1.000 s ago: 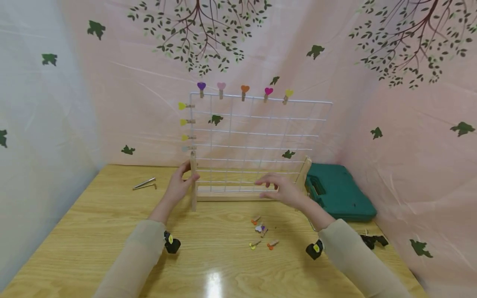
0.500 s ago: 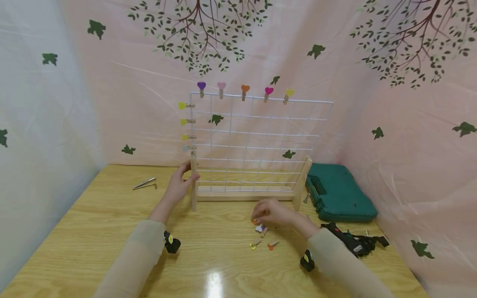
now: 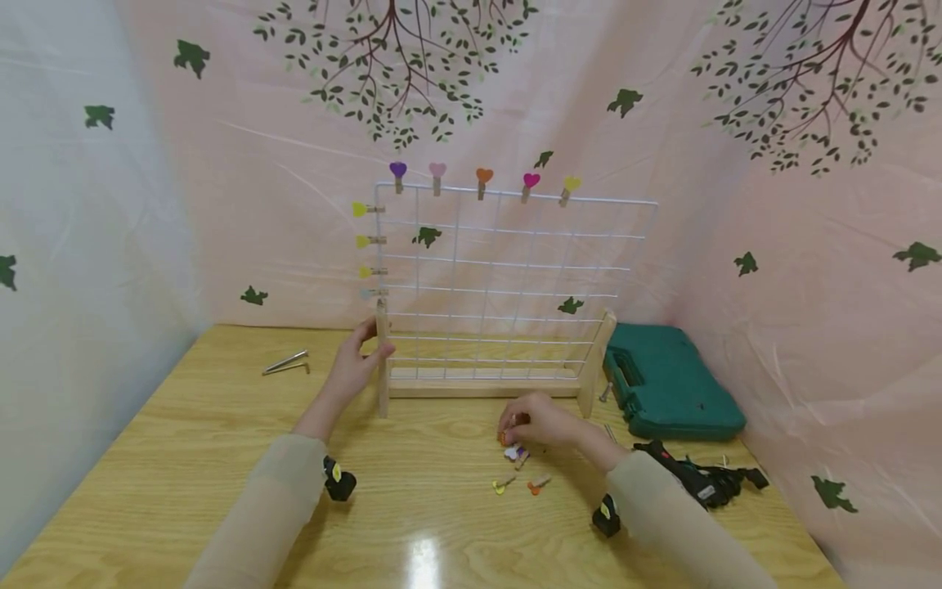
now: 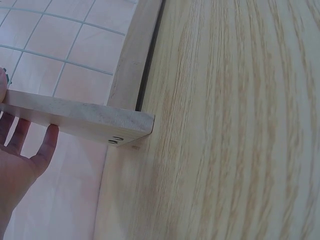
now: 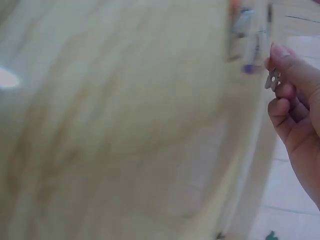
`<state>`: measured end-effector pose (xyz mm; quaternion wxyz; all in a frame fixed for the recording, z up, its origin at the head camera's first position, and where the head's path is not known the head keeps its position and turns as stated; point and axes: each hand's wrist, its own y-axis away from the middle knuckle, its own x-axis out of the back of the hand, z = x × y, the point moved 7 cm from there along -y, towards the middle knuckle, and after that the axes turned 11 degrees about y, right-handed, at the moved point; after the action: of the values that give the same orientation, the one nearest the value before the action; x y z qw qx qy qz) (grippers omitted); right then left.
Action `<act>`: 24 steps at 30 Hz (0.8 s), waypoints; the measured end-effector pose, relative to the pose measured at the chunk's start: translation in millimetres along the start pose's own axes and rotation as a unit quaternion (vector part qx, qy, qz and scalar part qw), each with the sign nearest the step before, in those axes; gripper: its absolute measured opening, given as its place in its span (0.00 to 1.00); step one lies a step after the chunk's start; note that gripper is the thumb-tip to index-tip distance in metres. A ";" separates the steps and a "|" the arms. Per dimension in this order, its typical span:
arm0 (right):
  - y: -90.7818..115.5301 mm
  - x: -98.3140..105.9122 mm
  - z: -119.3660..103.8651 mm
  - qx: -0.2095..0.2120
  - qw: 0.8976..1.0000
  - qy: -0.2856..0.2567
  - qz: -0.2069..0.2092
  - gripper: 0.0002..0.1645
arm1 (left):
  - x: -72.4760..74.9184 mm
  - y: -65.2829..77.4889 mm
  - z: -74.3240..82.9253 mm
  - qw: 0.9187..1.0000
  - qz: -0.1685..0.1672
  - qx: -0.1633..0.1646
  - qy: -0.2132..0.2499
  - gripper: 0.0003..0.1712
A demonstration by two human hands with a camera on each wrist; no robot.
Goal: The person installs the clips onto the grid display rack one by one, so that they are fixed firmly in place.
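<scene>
My left hand [image 3: 349,364] holds the left wooden upright [image 3: 383,360] of a stand that carries a white wire grid [image 3: 471,263]. In the left wrist view the fingers [image 4: 46,147] lie along one face of that board. Low over the table, my right hand [image 3: 543,419] pinches a small clothespin with an orange heart [image 3: 504,438]; its metal spring [image 5: 272,80] shows in the right wrist view. Beside it lie white and purple clothespins [image 3: 517,453], a yellow one [image 3: 503,484] and another orange one [image 3: 538,485]. Heart clothespins [image 3: 483,183] line the grid's top and left edges.
A green plastic case [image 3: 677,384] stands right of the stand, with a black strap-like item [image 3: 699,478] in front of it. A bolt [image 3: 606,393] lies by the right upright. At far left lie a bolt and a hex key [image 3: 287,366].
My right hand has come down from in front of the grid to the loose clothespins and now pinches an orange one. My left hand stays on the upright.
</scene>
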<state>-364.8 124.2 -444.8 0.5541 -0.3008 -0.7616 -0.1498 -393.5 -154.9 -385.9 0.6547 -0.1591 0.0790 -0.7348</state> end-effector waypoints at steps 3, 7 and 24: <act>3.2 18.6 -3.8 -0.041 0.999 -0.026 0.023 0.05 | -0.8 0.7 0.9 1.000 -0.001 0.002 0.000 0.38; 7.0 59.7 -25.7 -0.068 0.995 -0.060 0.044 0.09 | 1.8 -4.6 -12.4 1.000 0.004 -0.005 0.001 0.38; 36.1 269.6 -95.4 0.007 0.955 -0.042 0.295 0.06 | 2.9 -7.0 -18.0 1.000 0.005 0.003 0.014 0.37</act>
<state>-325.6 177.3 -164.2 0.5433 -0.5140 -0.6627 0.0387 -406.4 -158.5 -400.1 0.6575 -0.1463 0.0866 -0.7340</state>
